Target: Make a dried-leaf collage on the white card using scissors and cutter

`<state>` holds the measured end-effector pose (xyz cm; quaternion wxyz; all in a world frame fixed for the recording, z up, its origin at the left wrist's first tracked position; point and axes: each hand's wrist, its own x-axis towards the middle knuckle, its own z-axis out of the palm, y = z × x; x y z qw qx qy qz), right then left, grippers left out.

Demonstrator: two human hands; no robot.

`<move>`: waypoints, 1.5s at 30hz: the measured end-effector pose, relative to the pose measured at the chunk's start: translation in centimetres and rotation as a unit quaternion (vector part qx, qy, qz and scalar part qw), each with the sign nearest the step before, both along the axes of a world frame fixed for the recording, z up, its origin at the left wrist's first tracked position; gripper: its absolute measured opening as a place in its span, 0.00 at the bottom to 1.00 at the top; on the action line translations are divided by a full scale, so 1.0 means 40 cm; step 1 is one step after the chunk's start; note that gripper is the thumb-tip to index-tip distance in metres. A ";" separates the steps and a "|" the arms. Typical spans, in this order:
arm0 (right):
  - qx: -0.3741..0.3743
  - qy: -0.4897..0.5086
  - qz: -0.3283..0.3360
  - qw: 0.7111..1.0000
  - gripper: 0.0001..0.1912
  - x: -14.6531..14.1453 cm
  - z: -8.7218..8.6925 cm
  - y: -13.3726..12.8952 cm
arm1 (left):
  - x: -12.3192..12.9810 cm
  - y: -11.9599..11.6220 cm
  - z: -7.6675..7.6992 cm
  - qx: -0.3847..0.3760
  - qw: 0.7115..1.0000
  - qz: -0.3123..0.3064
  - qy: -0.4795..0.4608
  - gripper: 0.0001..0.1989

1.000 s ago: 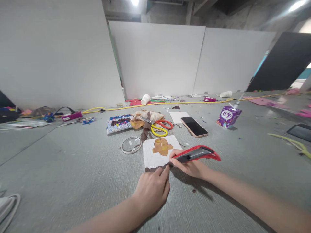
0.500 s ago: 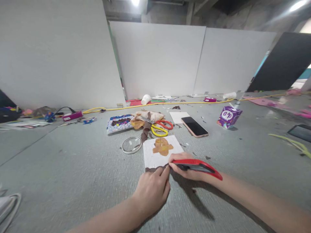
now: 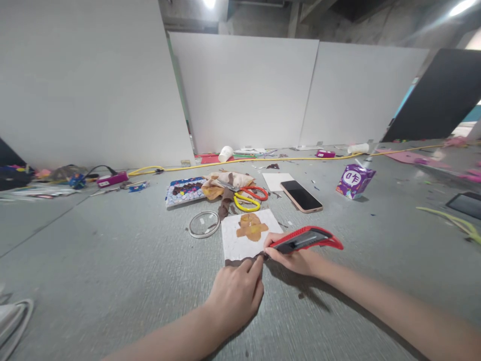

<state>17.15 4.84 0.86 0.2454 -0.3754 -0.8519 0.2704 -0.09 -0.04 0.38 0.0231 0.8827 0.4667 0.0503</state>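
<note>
gripping red cutter (image 3: 306, 239) near its front end with right hand (image 3: 285, 255), closed around it, handle pointing back to the right. pressing left hand (image 3: 238, 291), with fingers bent, onto brown strip (image 3: 240, 262) along near edge of white square (image 3: 235, 245); can't tell if pinching it. see white square just beyond left hand, scissors (image 3: 246, 206) farther beyond, and ring (image 3: 191, 230) ahead-left of left hand. looks like working the brown edge, cutting or tucking; can't see blade tip. calls next for steady left pressure and fingertips clear of blade.
</note>
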 end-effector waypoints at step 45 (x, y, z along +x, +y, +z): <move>-0.010 0.005 -0.006 1.000 0.08 -0.002 0.004 -0.004 | 0.000 -0.002 0.012 0.001 0.999 -0.015 0.030 0.19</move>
